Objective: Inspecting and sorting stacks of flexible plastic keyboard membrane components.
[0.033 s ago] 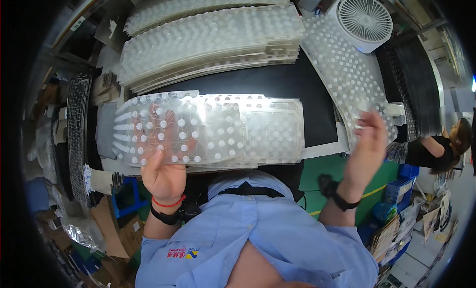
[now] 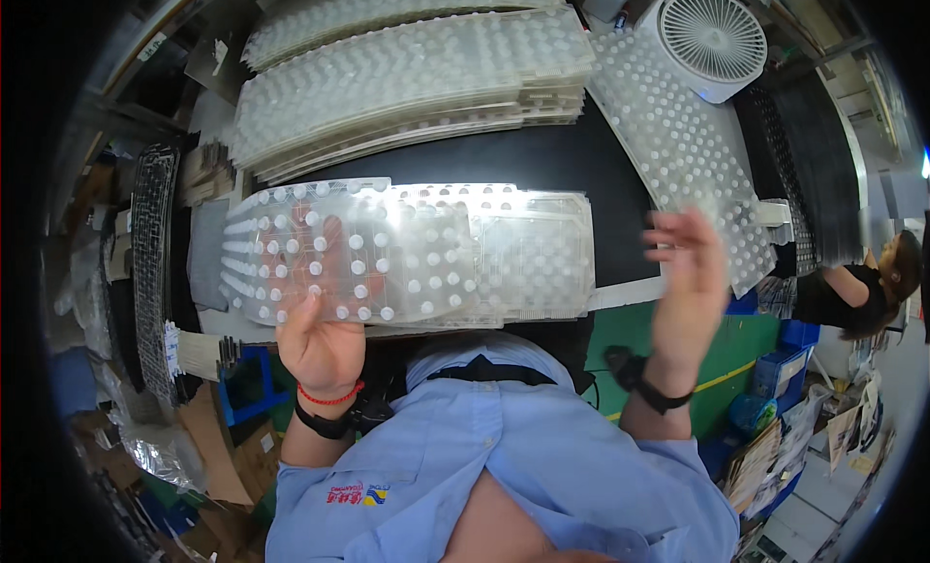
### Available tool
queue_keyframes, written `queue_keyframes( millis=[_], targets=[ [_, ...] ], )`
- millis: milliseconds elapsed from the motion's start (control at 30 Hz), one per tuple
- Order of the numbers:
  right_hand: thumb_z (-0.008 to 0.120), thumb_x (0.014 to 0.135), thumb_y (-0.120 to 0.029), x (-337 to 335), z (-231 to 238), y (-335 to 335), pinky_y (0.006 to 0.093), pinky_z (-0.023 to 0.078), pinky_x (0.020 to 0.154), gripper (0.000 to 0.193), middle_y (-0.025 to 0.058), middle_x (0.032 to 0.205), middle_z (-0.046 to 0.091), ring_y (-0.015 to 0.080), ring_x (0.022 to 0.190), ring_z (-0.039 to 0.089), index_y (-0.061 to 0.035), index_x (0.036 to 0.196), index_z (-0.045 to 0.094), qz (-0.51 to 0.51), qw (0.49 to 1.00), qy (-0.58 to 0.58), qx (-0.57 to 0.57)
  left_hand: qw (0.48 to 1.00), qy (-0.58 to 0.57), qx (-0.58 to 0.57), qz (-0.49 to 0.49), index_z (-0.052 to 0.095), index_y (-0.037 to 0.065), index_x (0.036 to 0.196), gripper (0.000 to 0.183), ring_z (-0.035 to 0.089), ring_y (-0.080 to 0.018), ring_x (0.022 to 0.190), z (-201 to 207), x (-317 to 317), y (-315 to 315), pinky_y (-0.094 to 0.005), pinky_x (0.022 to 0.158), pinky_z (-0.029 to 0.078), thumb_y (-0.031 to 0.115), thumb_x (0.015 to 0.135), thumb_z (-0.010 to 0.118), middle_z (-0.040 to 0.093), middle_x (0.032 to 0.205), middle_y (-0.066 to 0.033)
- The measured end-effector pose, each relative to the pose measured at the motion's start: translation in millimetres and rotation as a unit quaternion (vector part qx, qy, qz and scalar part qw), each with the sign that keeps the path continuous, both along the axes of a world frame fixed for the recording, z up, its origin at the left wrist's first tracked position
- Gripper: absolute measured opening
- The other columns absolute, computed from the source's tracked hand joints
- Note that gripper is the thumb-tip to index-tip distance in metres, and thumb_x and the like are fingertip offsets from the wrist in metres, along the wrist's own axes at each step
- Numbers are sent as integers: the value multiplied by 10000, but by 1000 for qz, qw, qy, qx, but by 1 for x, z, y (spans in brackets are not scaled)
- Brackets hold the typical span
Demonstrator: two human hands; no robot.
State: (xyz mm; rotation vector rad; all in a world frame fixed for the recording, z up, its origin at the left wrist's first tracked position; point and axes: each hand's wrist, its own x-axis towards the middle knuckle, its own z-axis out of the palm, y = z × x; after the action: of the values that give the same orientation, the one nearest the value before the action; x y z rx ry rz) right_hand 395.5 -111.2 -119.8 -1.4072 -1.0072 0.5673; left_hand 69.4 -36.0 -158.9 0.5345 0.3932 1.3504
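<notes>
A clear plastic sheet dotted with white round pads lies in my left hand. The thumb presses on its near edge while the fingers show through from underneath. Below and to the right of that sheet are more clear sheets, overlapping on the black work surface. My right hand is in the air right of these sheets, near the long dotted sheet that slants along the right side. Motion smears its fingers, so whether it holds anything small cannot be made out.
Tall stacks of similar dotted sheets stand at the back on the black tabletop. A white fan sits at the back right. Another person is at the far right. Cardboard and plastic wrap lie at the lower left.
My right hand has moved left, away from the slanting dotted sheet. The left hand and its sheet have barely shifted.
</notes>
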Motion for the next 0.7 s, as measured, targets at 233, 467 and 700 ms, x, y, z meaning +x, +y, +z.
queue_keyframes(
  millis=[233, 467, 700],
  targets=[
    [579, 927, -81, -82, -6, 30, 311, 472, 895, 691, 194, 1272, 526, 204, 1077, 567, 13, 1481, 176, 283, 940, 166, -88, 997, -54, -46, 17, 201, 133, 1510, 679, 228, -335, 1438, 5, 2, -10, -630, 1036, 378, -14, 885, 423, 235, 1547, -140],
    [559, 902, 64, -77, -3, 27, 228, 469, 815, 676, 92, 1028, 573, 115, 951, 576, 17, 1473, 200, 220, 938, 267, -28, 993, -15, 115, -39, 265, 83, 1488, 555, 328, -306, 1389, 0, -11, -4, -544, 1102, 313, 130, 954, 409, 315, 1516, -145],
    [602, 876, 63, -11, 22, 33, 195, 493, 684, 557, 73, 937, 628, 81, 753, 601, 58, 1383, 372, 112, 986, 104, -62, 988, 74, -27, 136, 381, 61, 1429, 448, 452, -239, 1288, 14, -60, 33, -427, 1065, 361, 191, 1004, 434, 468, 1410, -108]
  ],
)
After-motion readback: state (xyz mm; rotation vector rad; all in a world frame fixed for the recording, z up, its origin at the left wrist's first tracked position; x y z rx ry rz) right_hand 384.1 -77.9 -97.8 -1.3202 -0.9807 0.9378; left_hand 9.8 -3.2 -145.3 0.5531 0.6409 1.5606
